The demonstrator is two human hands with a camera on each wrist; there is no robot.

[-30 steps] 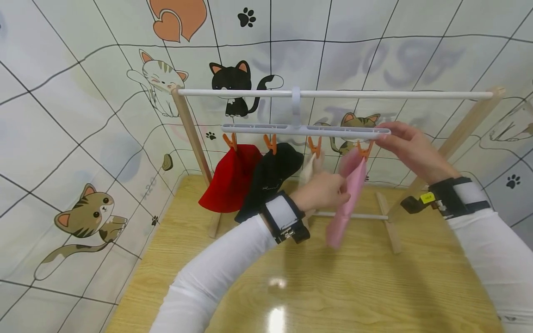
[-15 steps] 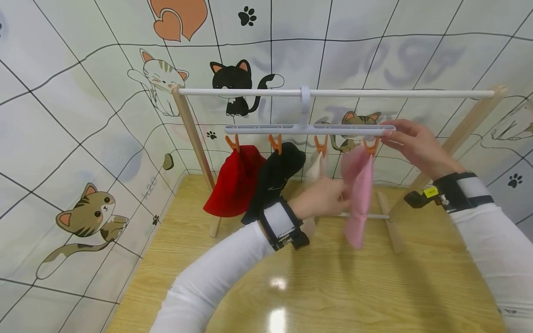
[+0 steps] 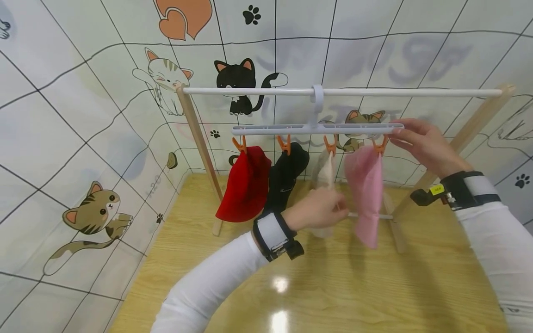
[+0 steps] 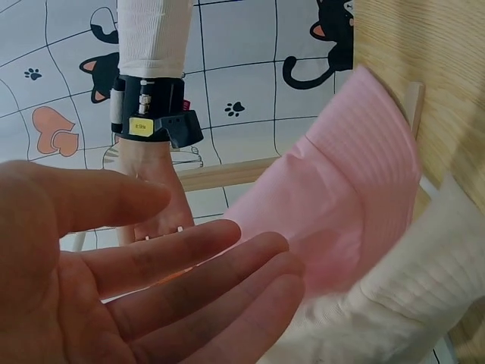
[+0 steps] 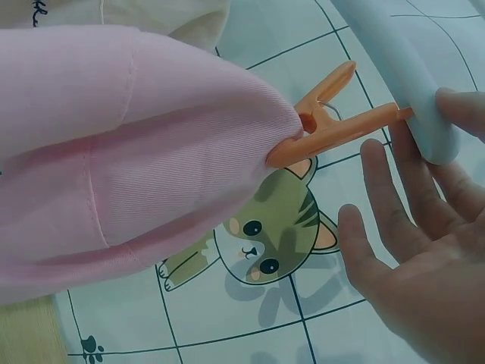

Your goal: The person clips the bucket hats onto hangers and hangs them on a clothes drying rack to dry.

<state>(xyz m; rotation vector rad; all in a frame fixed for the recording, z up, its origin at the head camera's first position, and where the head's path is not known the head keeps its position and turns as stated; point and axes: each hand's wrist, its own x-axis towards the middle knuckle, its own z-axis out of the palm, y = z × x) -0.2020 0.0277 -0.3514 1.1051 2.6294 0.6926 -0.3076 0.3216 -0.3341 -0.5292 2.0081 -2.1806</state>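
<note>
My right hand (image 3: 426, 143) pinches the right end of a pale clip hanger (image 3: 275, 131) between thumb and fingers; the right wrist view shows the thumb on one side of the bar. From the hanger's orange clips hang a red bucket hat (image 3: 245, 189), a black hat (image 3: 285, 178), a cream hat (image 4: 409, 280) and a pink bucket hat (image 3: 368, 194). My left hand (image 3: 318, 208) is in front of the cream hat and left of the pink one, partly covering the cream hat. Its fingers are loosely bent with nothing between them in the left wrist view.
The hanger's hook (image 3: 318, 97) sits over a white rail (image 3: 395, 93) on a rack with wooden legs (image 3: 200, 134). The rack stands on a wood-grain table (image 3: 333, 286). Behind it is a wall covering (image 3: 291, 51) with printed cats and lines.
The hanger and its hats have slid right along the rail, with my right hand at its end. My left hand has come away from the pink hat, which has swung right.
</note>
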